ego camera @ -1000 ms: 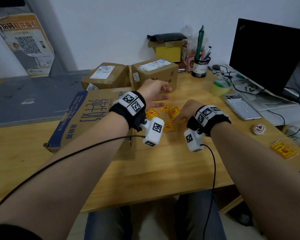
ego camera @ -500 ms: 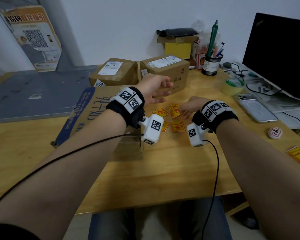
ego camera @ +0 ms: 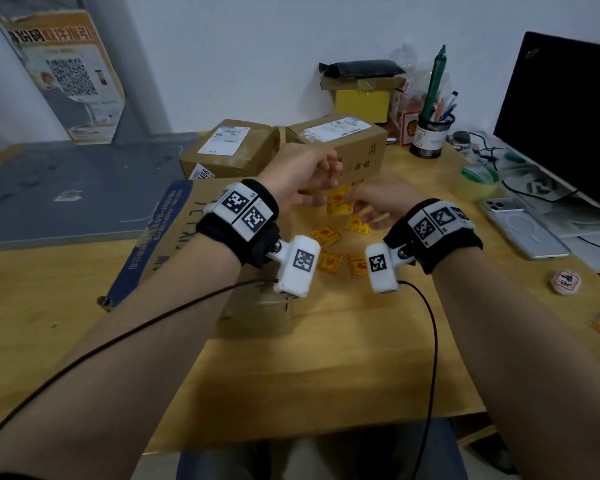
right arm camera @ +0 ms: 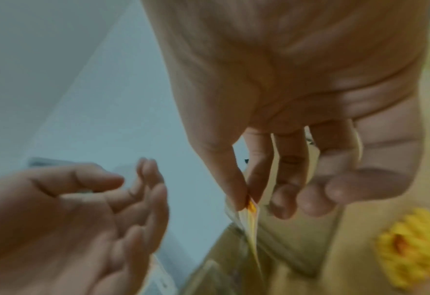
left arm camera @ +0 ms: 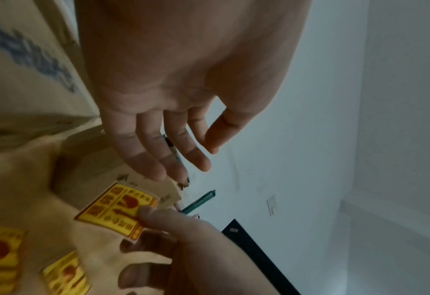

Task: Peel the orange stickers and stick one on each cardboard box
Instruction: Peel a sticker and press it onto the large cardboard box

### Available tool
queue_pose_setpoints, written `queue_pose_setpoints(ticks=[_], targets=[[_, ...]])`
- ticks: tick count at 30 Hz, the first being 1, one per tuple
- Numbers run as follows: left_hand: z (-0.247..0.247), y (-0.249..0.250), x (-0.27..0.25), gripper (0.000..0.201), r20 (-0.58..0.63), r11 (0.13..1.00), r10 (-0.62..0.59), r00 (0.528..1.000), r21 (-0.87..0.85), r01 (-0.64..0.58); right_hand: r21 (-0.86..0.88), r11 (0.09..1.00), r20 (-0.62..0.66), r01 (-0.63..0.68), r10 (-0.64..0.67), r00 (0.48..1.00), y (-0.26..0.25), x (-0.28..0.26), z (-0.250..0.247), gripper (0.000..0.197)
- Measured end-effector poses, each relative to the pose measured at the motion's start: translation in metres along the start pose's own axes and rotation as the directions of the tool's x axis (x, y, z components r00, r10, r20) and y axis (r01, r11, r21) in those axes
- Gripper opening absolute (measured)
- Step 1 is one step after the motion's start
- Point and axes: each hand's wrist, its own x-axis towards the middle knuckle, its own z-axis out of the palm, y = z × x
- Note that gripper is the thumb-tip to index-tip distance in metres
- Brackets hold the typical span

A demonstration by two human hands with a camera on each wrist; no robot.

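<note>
left hand (ego camera: 297, 174): fingers loose, empty | right hand (ego camera: 383, 199): pinching orange sticker (ego camera: 338, 202)

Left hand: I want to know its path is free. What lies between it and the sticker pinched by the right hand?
Nothing: the left wrist view shows only open air between the left hand and the sticker.

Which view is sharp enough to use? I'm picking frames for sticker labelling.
Head view: mostly sharp, only the hands smear. Left wrist view: held sticker readable, the box blurred. Right wrist view: soft throughout, the right hand pinching the sticker edge-on.
</note>
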Motion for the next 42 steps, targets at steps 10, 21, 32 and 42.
queue_pose_setpoints(ticks=[10,21,32,42], targets=[[-0.040,0.005,0.000,0.025,-0.122,0.982,0.132,0.984,-0.116,-0.146,0.325,0.896,-0.076,0.303,-0.295,0.953,-0.070,0.004,0.027,0.009],[-0.052,0.000,0.027,0.023,-0.263,0.991,0.082,0.961,-0.085,-0.108,0.335,0.848,-0.123,0.412,-0.394,0.911,-0.066,0.028,0.041,0.014],[-0.064,-0.006,0.027,0.014,-0.206,0.992,0.128,0.970,0.029,-0.125,0.448,0.739,-0.030,0.503,-0.550,0.835,-0.068,0.026,0.053,0.020],[-0.067,-0.010,0.027,0.010,-0.187,0.987,0.139,0.972,0.100,-0.122,0.454,0.771,0.053,0.446,-0.523,0.851,-0.065,0.026,0.053,0.011]])
